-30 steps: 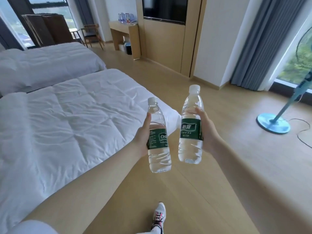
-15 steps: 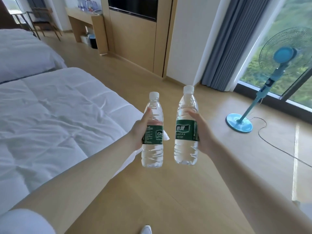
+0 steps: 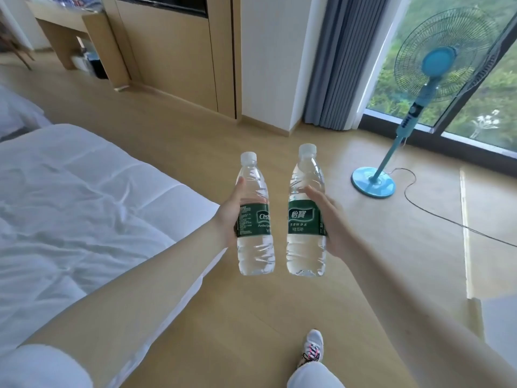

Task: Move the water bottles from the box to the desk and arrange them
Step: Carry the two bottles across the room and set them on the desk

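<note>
Bottles still upright, fan nearer.

Floor: light wood under me; on it stand the blue fan, its cable and my shoe.
Bed: at my left, covered by a wrinkled white quilt.
Desk: far away, its top is blurred.

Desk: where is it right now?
In the head view it is at the far upper left: the desk stands against the wall, beyond the bed and just left of the wooden wall panel.
</note>
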The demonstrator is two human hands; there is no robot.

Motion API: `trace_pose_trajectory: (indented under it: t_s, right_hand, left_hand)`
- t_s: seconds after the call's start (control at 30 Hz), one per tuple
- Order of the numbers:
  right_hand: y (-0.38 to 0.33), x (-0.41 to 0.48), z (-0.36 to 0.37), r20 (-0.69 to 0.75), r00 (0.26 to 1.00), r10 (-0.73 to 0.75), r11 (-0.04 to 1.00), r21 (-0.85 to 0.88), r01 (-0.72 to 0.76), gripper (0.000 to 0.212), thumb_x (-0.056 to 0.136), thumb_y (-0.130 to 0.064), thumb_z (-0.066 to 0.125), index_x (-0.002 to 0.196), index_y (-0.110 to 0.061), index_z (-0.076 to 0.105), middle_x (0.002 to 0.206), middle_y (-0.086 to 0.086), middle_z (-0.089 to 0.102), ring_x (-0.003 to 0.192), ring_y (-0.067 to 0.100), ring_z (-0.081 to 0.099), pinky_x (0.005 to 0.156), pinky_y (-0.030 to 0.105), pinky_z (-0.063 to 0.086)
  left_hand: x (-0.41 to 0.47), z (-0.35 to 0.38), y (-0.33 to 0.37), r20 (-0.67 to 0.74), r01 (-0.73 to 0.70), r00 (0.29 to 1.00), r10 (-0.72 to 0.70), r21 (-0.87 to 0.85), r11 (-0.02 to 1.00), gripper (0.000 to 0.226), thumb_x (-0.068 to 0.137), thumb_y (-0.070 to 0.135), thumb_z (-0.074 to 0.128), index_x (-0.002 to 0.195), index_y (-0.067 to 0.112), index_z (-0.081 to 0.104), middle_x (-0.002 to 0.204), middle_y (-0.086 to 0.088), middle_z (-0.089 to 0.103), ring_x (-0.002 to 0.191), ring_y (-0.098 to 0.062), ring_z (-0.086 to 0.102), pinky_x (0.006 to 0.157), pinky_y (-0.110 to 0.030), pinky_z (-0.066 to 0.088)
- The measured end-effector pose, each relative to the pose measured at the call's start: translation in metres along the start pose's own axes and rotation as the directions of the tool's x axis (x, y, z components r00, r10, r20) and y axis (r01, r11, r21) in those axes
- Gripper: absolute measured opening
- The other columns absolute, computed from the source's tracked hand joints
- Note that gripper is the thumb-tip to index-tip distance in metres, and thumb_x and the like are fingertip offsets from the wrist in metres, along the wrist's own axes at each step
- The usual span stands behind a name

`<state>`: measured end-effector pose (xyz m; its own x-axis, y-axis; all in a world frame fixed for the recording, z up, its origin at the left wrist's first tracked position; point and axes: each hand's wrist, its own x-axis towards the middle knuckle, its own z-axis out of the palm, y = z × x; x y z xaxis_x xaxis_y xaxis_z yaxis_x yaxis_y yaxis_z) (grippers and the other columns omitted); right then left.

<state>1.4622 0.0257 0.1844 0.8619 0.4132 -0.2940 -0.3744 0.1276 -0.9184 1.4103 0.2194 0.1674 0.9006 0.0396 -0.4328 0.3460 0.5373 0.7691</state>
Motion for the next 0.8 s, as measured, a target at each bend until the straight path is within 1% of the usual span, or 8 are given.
trace_pose_trajectory:
  t_s: [0.07,0.13,0.2,0.3,0.43,0.57,0.7,0.8]
  right_hand:
    - [-0.006,0.023,-0.013,0.005,1.0,-0.007,1.0,-0.015,0.007,0.055,0.067,-0.035,0.078,0.112,-0.008,0.062,0.086,0.012,0.071,0.073,0.027,0.069,0.065,0.037,0.057]
    - [-0.014,0.051,-0.028,-0.001,1.0,-0.004,0.999,-0.035,0.004,0.062,0.065,-0.033,0.08,0.116,-0.005,0.059,0.09,0.015,0.07,0.076,0.03,0.069,0.069,0.04,0.055]
    - [-0.023,0.082,-0.047,0.003,1.0,-0.008,0.998,-0.069,0.008,0.055,0.071,-0.03,0.08,0.116,-0.006,0.059,0.091,0.012,0.071,0.077,0.027,0.07,0.067,0.038,0.055]
    - [-0.043,0.129,-0.076,-0.003,1.0,-0.027,0.995,-0.094,0.027,0.039,0.078,-0.032,0.078,0.109,-0.016,0.059,0.089,0.004,0.073,0.077,0.02,0.072,0.063,0.032,0.056]
    - [-0.077,0.18,-0.11,0.022,0.998,-0.052,0.998,-0.043,0.053,0.054,0.068,-0.042,0.078,0.111,-0.015,0.059,0.088,0.004,0.072,0.078,0.023,0.072,0.064,0.035,0.056]
    - [-0.1,0.225,-0.142,0.05,0.997,-0.066,0.998,-0.021,0.067,0.039,0.078,-0.04,0.075,0.108,-0.017,0.063,0.083,0.001,0.074,0.075,0.02,0.072,0.06,0.031,0.055]
    - [-0.106,0.254,-0.157,0.097,0.995,-0.016,1.0,-0.019,0.017,0.031,0.084,-0.044,0.07,0.105,-0.022,0.065,0.085,0.0,0.073,0.078,0.02,0.072,0.071,0.035,0.057]
    - [-0.11,0.277,-0.165,0.104,0.995,0.009,1.0,-0.03,-0.006,0.029,0.085,-0.048,0.067,0.104,-0.027,0.065,0.084,-0.003,0.074,0.077,0.017,0.072,0.069,0.031,0.055]
  left_hand:
    - [0.024,0.01,0.005,-0.025,0.025,0.999,-0.025,-0.004,1.0,0.061,0.089,0.067,0.042,0.093,0.01,0.063,0.072,-0.008,0.068,0.061,-0.02,0.068,0.059,-0.03,0.059]
    - [0.053,0.019,0.009,-0.072,0.035,0.997,-0.033,0.028,0.999,0.063,0.087,0.069,0.044,0.092,0.009,0.065,0.073,-0.01,0.069,0.061,-0.021,0.069,0.056,-0.032,0.058]
    - [0.082,0.03,0.015,-0.108,0.044,0.994,-0.036,0.076,0.996,0.068,0.085,0.072,0.043,0.089,0.009,0.068,0.077,-0.011,0.071,0.065,-0.023,0.071,0.056,-0.033,0.057]
    - [0.126,0.052,0.028,-0.149,0.049,0.988,-0.027,0.141,0.989,0.071,0.082,0.077,0.041,0.098,0.014,0.068,0.086,-0.009,0.074,0.077,-0.023,0.073,0.068,-0.034,0.056]
    - [0.177,0.086,0.045,-0.201,0.045,0.979,-0.023,0.109,0.993,0.074,0.079,0.079,0.04,0.105,0.014,0.065,0.086,-0.009,0.074,0.078,-0.023,0.072,0.076,-0.038,0.054]
    - [0.22,0.114,0.054,-0.252,0.065,0.967,-0.045,0.074,0.995,0.076,0.078,0.08,0.042,0.102,0.012,0.065,0.086,-0.01,0.072,0.076,-0.023,0.071,0.071,-0.036,0.056]
    - [0.248,0.127,0.063,-0.263,0.112,0.961,-0.09,0.072,0.991,0.073,0.08,0.079,0.043,0.1,0.012,0.065,0.08,-0.01,0.073,0.071,-0.024,0.072,0.062,-0.034,0.057]
    - [0.272,0.134,0.076,-0.258,0.133,0.96,-0.107,0.087,0.987,0.075,0.076,0.078,0.047,0.102,0.01,0.064,0.082,-0.011,0.072,0.071,-0.024,0.071,0.064,-0.034,0.058]
